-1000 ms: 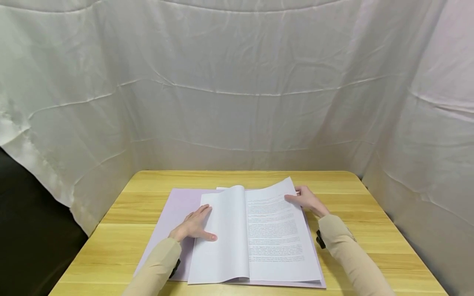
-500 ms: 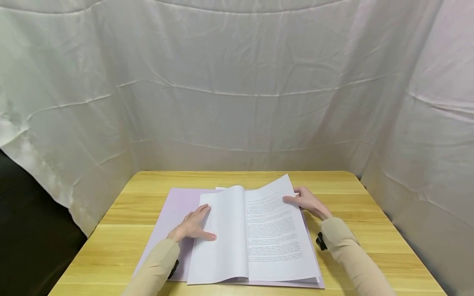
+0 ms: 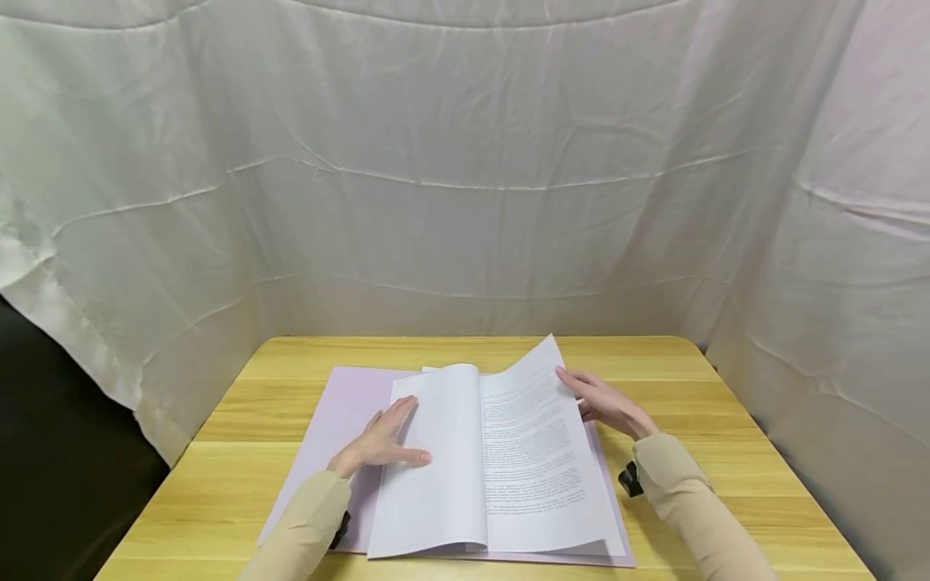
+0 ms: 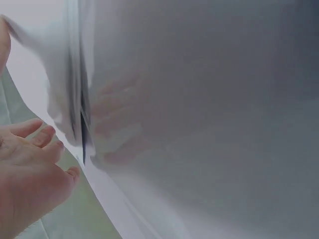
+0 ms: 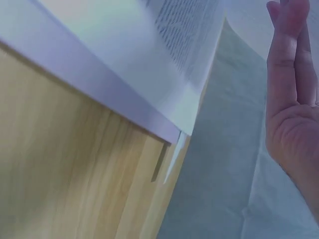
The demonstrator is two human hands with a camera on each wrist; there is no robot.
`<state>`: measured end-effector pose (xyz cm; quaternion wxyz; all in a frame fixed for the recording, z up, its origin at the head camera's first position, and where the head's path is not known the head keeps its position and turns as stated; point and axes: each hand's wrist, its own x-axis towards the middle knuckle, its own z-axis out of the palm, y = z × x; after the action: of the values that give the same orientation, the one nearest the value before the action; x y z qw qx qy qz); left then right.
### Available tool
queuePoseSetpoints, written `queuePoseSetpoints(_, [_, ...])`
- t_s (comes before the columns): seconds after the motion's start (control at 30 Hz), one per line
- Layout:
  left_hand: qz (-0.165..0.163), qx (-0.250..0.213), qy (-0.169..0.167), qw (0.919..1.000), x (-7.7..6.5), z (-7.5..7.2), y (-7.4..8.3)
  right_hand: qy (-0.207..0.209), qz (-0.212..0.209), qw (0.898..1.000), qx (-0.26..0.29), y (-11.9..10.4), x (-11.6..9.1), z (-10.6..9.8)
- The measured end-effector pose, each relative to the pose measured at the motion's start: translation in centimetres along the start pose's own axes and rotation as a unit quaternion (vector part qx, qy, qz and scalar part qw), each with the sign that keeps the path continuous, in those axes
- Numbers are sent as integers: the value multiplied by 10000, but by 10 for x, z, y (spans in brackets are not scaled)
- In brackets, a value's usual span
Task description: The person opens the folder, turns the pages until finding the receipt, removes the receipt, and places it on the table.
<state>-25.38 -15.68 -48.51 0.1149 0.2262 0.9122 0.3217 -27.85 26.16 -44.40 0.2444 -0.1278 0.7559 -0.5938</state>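
Observation:
A stack of white sheets lies opened on a lilac folder (image 3: 359, 395), like a booklet. In the head view my left hand (image 3: 378, 442) rests with spread fingers on the blank turned-over sheets (image 3: 443, 484) at the left. My right hand (image 3: 609, 403) pinches the right edge of a printed page (image 3: 534, 452) near its top; that page's upper corner rises in a curve. Some of the right fingers are hidden behind the paper. In the left wrist view, the left hand (image 4: 35, 174) shows beside the pale sheets. The right wrist view shows the right hand (image 5: 294, 89) above the folder's edge.
The pages lie on a wooden table (image 3: 719, 452) with rounded far corners. Grey-white curtain (image 3: 465, 226) hangs around its back and sides. A dark area (image 3: 65, 452) shows at the lower left. Both sleeves are beige, with a dark wrist device (image 3: 630, 479) at the right cuff.
The printed page's upper right corner has risen and shifted left, its lower corner lifting too. My right hand turns slightly with it. My left hand stays almost in place.

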Motion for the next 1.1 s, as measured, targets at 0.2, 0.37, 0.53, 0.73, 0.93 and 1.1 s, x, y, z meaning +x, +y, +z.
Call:
queuePoseSetpoints(0.2, [94,-227,118,9996,3,1,4,-98,8,9994,330,-6,0,6])
queuePoseSetpoints(0.37, [104,-367,192,9991,4,3,8,-97,28,9990,425,-11,-1,12])
queuePoseSetpoints(0.53, [112,-637,248,9976,4,4,16,-197,-60,9987,472,-14,-1,17])
queuePoseSetpoints(0.73, [-5,-960,421,9945,5,5,26,-333,-105,9981,500,-20,-2,25])
queuePoseSetpoints(0.93, [-175,-1411,578,9881,6,8,35,-396,-152,9983,406,-23,-2,33])
queuePoseSetpoints(1.1, [-96,-1660,651,9839,8,8,44,-468,-296,9978,363,-25,-1,37])
